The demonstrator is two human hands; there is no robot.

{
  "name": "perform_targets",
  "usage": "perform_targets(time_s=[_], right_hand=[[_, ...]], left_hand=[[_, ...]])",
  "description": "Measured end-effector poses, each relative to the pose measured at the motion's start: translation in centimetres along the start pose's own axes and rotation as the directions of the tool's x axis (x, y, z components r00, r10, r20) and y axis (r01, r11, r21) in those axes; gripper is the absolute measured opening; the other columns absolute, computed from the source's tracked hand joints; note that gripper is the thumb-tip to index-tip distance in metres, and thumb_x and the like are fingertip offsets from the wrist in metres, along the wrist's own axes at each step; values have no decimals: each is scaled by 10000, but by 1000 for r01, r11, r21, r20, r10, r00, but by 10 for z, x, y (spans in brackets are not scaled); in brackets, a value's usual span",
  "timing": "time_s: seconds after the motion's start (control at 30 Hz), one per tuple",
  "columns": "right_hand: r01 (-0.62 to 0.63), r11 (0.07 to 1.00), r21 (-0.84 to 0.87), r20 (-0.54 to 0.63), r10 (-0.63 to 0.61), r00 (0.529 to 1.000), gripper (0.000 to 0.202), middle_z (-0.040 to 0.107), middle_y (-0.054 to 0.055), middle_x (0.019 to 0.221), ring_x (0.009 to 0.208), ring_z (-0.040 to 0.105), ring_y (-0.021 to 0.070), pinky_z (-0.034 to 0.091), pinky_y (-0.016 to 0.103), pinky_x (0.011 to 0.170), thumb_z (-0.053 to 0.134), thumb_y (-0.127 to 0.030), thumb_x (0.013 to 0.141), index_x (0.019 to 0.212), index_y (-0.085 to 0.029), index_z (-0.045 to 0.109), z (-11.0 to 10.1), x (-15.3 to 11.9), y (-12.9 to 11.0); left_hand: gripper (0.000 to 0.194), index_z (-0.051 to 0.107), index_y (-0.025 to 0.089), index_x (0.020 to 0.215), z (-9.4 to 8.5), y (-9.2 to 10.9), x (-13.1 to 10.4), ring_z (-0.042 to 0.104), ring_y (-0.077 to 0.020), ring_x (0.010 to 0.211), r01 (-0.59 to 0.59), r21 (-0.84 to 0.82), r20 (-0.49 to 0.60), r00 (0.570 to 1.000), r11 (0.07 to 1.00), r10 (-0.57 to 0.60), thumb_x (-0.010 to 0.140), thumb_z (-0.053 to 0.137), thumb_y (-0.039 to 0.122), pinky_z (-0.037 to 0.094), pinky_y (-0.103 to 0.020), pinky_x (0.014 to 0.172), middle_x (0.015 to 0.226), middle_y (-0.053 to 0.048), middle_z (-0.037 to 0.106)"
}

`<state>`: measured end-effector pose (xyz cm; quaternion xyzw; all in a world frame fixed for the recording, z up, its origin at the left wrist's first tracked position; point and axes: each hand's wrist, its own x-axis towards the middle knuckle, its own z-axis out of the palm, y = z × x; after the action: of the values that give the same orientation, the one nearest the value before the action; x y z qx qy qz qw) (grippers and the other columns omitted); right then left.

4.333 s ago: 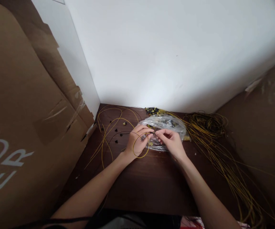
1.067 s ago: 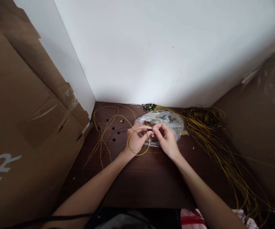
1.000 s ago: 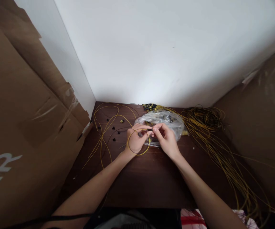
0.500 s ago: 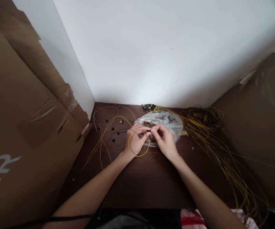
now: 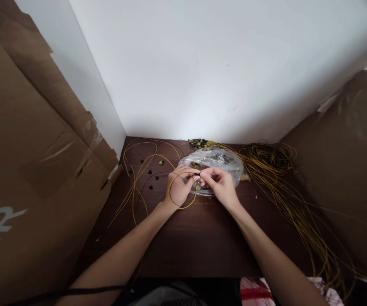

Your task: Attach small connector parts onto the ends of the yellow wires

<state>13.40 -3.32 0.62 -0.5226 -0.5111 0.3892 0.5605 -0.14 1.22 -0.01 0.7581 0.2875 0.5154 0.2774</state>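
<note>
Over the front of a clear plastic bag (image 5: 213, 156), my two hands meet fingertip to fingertip. My left hand (image 5: 180, 187) is closed in a pinch on a thin yellow and black wire (image 5: 193, 202), which loops over the back of that hand. My right hand (image 5: 220, 183) pinches a small black piece (image 5: 197, 174) at the wire's end; the fingers hide most of it. Small yellow and black parts show inside the bag. Left of my left hand lie several small black pieces (image 5: 151, 187) and one yellow part (image 5: 161, 162).
Long yellow wires (image 5: 139, 170) curl across the left of the dark table (image 5: 199, 242). At the right a thick bundle of yellow and black wires (image 5: 285, 199) runs over the front edge. Cardboard (image 5: 43, 161) stands at both sides, and a white wall (image 5: 183, 72) behind.
Both hands stay together at nearly the same spot, with only slight finger movement. The view has shifted a little.
</note>
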Motion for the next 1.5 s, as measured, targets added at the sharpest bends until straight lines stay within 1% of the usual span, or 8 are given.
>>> perform_targets(time_s=[0.13,0.27,0.43,0.63,0.83,0.93,1.13,1.5], right_hand=[[-65,995,81,0,65,998,237,616,4,576,506,545,106,427,222,492,664,-376,699,746,-147,623,-1,3,-2],[-68,991,118,7,67,998,207,647,20,634,553,567,104,434,220,526,649,-352,720,762,-149,645,-4,4,-3],[-72,991,108,5,72,997,196,653,21,664,580,573,110,434,229,547,642,-344,727,795,-160,656,-5,4,-5],[-95,993,65,-22,97,995,206,646,8,657,583,571,122,442,242,551,665,-351,694,800,-175,650,-5,4,-5],[-101,993,54,36,99,994,261,638,11,665,599,572,130,455,251,560,704,-343,646,831,-167,644,-3,4,-4],[-96,993,65,41,94,995,257,627,10,650,593,566,129,454,250,548,701,-351,650,815,-164,635,-4,4,-2],[-75,997,33,-1,75,997,268,612,15,661,603,555,128,453,253,549,707,-363,638,800,-166,624,-6,5,-2],[-44,998,-42,3,44,999,242,596,6,649,562,517,116,439,264,560,693,-373,652,759,-173,610,-5,3,-8]], left_hand=[[163,684,175,847,1,-1,0,607,-171,785,46,6,-12,999,999,-46,712,626,105,491,-324,763,839,-52,698],[150,673,166,848,1,-2,0,609,-170,804,62,-1,-29,998,998,-62,718,620,112,494,-323,772,858,-58,691],[94,666,166,788,0,-3,1,603,-161,757,30,7,-39,999,1000,-29,724,615,118,498,-322,749,786,-46,679],[106,659,169,771,0,-1,4,599,-164,766,-13,11,-27,1000,1000,14,715,610,93,487,-320,744,775,-46,670],[102,667,165,769,0,0,4,592,-155,750,-12,-10,-13,1000,1000,12,721,603,102,483,-296,715,751,-42,646],[98,669,161,779,1,-2,3,599,-150,734,41,-55,-11,999,998,-42,717,608,115,491,-279,688,765,-45,654],[104,658,150,783,1,-7,2,625,-140,688,269,-184,2,962,945,-274,756,593,225,490,-230,588,783,-52,673],[100,665,148,712,-2,-3,6,630,-139,650,339,-172,-31,936,925,-349,735,602,222,478,-216,545,716,-47,677]])
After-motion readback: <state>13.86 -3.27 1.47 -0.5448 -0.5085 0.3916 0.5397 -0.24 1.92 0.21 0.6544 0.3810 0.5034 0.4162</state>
